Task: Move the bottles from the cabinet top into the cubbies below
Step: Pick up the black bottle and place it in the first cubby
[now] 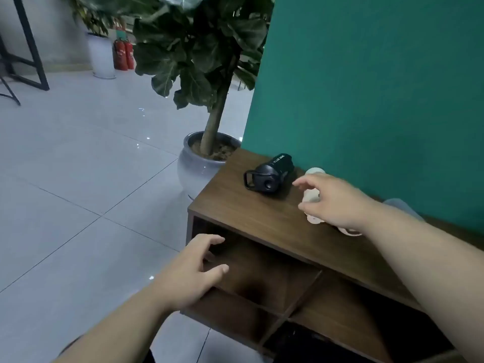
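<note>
A black bottle point(272, 174) with a loop handle lies on its side on the brown wooden cabinet top point(251, 218), near the green wall. Just right of it lie pale cream bottles point(313, 199), largely hidden under my right hand point(332, 203). That hand hovers over them with fingers spread; I cannot tell whether it touches them. My left hand point(191, 273) is open, fingers apart, in front of the upper left cubby point(262, 273), which looks empty. Another cubby point(348, 305) lies to its right.
A large potted plant in a grey ceramic pot point(199, 166) stands on the tiled floor just left of the cabinet. A green wall point(379, 100) backs the cabinet. Red fire extinguishers point(123, 55) and a white planter point(100, 57) stand far back.
</note>
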Demonstrator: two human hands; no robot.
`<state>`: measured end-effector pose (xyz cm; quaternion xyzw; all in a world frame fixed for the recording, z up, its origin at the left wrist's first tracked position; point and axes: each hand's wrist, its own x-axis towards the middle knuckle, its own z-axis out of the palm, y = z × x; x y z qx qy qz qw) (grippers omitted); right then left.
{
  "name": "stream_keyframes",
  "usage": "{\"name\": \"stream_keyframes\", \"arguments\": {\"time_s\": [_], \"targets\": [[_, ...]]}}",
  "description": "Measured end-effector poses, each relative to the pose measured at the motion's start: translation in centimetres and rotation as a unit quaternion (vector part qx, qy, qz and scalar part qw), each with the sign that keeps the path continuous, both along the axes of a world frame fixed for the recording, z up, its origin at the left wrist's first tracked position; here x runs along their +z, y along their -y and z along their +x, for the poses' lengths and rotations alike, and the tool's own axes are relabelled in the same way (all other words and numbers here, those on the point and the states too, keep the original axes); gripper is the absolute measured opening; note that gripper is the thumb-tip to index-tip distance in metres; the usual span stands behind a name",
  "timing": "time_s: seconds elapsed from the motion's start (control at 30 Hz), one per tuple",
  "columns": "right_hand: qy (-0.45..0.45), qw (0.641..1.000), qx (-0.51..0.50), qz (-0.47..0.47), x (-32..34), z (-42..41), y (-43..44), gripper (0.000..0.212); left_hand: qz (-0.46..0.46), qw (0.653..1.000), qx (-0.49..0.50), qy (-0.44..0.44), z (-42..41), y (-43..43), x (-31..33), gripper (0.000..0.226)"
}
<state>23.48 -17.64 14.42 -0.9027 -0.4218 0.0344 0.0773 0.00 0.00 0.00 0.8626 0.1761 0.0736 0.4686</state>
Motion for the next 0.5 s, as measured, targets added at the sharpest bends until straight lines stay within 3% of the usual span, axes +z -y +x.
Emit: {"name": "stream_keyframes", "arguments": {"time_s": [0.33, 0.43, 0.5], "targets": [[0.095, 0.970, 0.084, -0.206, -1.9, 11.6, -10.2, 0.095, -0.050, 0.998, 0.006, -0.042, 3.0, -4.5, -5.6, 0.041], [0.131, 0.945, 0.135, -0.266, -2.4, 12.6, -12.6, 0.095, -0.047, 0.998, 0.003, -0.047, 3.4, -4.6, -6.2, 0.034], [0.134, 0.933, 0.168, -0.288, -2.6, 11.9, -13.9, 0.082, -0.045, 0.998, 0.008, -0.051, 3.4, -4.8, -6.4, 0.032]]}}
